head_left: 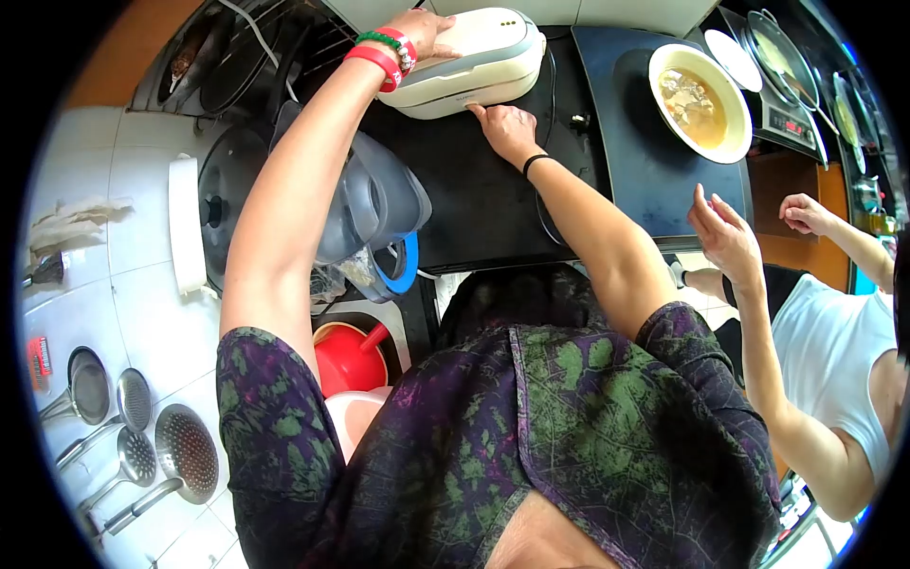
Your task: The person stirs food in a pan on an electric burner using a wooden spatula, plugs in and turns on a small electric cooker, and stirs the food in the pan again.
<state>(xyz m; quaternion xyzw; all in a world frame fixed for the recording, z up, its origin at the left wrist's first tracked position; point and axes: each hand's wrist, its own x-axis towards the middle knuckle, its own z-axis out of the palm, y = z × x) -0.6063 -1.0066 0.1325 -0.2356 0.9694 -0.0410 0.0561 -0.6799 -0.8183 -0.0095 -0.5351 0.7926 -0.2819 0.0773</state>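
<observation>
A cream-coloured electric appliance with a closed lid (464,83) stands at the back of the black countertop. Small buttons show on its top. My left hand (428,33), with red and green bands at the wrist, lies on the lid's left part, fingers apart. At the lower front edge of the appliance, the outstretched thumb of my right hand (509,130) touches the casing. The other fingers of that hand are curled in, their tips hidden, and nothing shows in them. A thin black band circles the right wrist.
Right of the appliance, a cream bowl (737,133) of broth stands on a dark board (645,180). Another person's hand (725,232) hangs near it. A grey plastic jug (379,194) and a red dipper (346,360) are on the left. Strainer ladles (187,453) hang on the tiled wall.
</observation>
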